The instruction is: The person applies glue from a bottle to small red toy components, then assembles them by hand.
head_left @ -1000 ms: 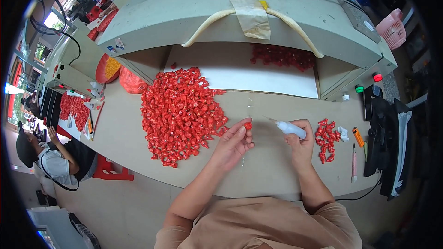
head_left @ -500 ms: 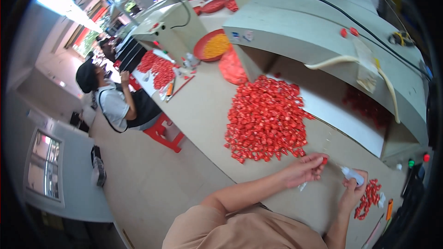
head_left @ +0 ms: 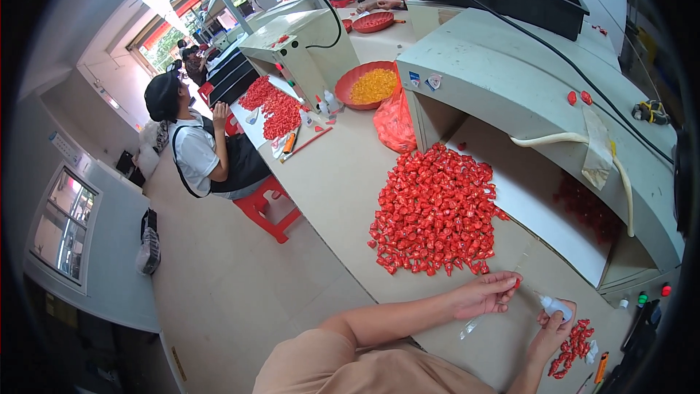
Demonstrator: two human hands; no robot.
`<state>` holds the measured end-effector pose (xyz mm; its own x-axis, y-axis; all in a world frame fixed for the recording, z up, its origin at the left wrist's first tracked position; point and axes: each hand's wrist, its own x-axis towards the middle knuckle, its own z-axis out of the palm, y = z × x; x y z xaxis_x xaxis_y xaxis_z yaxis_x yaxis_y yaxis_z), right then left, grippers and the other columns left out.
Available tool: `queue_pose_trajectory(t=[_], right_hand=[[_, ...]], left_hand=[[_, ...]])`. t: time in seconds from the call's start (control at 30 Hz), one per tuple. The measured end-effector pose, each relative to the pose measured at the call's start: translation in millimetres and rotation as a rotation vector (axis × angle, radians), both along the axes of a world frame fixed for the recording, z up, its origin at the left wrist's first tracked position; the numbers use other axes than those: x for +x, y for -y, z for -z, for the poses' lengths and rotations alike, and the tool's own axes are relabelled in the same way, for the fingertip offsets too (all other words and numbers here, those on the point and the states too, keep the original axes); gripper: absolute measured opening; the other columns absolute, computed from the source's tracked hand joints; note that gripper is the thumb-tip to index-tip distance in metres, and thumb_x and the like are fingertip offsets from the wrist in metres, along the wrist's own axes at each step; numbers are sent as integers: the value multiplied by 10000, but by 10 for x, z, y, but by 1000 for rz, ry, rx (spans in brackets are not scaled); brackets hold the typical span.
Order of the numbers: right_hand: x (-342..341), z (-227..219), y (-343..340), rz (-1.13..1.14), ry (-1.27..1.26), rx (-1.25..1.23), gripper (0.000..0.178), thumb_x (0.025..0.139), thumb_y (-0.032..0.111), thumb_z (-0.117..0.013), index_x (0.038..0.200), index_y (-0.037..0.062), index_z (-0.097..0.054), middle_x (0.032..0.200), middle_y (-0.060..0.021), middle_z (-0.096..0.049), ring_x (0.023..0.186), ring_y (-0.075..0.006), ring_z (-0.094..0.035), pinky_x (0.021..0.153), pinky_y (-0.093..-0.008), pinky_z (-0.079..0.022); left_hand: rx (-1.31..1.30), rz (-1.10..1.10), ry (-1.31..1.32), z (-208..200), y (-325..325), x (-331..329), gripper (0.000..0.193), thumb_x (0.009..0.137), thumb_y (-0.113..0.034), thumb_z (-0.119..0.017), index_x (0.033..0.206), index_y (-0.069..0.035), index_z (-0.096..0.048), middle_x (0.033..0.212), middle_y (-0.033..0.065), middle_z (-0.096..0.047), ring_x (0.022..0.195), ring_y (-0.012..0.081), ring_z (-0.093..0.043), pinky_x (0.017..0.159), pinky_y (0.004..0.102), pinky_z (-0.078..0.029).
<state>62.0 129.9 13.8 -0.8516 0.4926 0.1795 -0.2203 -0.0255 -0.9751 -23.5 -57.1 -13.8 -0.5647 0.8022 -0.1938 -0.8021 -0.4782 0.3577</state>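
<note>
Between the thumb and fingertips of my left hand is a small glossy red piece, mostly covered by the fingers. My right hand is closed round a small white squeeze bottle. The bottle's thin tip points toward the red piece; whether they touch is too small to tell. Just beyond my left hand lies a large pile of similar red pieces. A smaller group of red pieces sits beside my right hand. A clear strip shows below my left hand.
A grey bench housing arches over the table's far side. Left of it stand a red bag and a red bowl of yellow pieces. An orange-handled tool lies at right. A co-worker sits on a red stool.
The whole view has shifted, with the bench scene now lower and further right in the picture. Both hands keep their hold on the red piece and the bottle.
</note>
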Motion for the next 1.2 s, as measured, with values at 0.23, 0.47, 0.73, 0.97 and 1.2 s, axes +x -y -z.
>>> queue_pose_trajectory(t=[0.23, 0.47, 0.73, 0.97, 1.2], right_hand=[[-9, -10, -12, -11, 8, -17, 429, 928, 453, -600, 922, 45, -468, 782, -22, -515, 608, -74, -444, 553, -210, -358], [-8, -45, -14, -36, -22, -40, 292, 995, 325, -522, 919, 49, -468, 737, -3, -449, 615, -75, -397, 584, -229, -376], [-6, 67, -2, -48, -12, -104, 291, 994, 331, -522, 916, 57, -459, 721, 4, -461, 595, -60, -417, 553, -217, -377], [188, -278, -55, -57, 217, 90, 282, 967, 257, -545, 1082, 0, -558, 923, -55, -590, 805, -167, -523, 724, -308, -447], [157, -281, -44, 29, 274, 198, 375, 979, 323, -483, 1083, -30, -556, 887, -89, -594, 761, -207, -523, 687, -335, -444]], left_hand=[[28, -19, 11, 23, 9, -12, 226, 1000, -267, -520, 1173, -129, -570, 843, -49, -548, 756, 58, -523, 710, 248, -472], [1, -19, -43, -52, -17, -35, 245, 997, -306, -525, 1157, -132, -587, 883, -55, -556, 738, 41, -512, 707, 233, -479], [-48, -19, -42, 19, 58, 2, 290, 1002, -260, -518, 1246, -104, -532, 944, -29, -571, 838, 67, -544, 762, 243, -480], [-11, 40, -58, 71, -9, -15, 250, 997, -281, -528, 1189, -126, -563, 928, -39, -575, 831, 64, -539, 759, 238, -470], [3, 53, -74, 57, -5, -13, 235, 995, -298, -531, 1165, -142, -576, 922, -53, -572, 817, 58, -529, 739, 235, -464]])
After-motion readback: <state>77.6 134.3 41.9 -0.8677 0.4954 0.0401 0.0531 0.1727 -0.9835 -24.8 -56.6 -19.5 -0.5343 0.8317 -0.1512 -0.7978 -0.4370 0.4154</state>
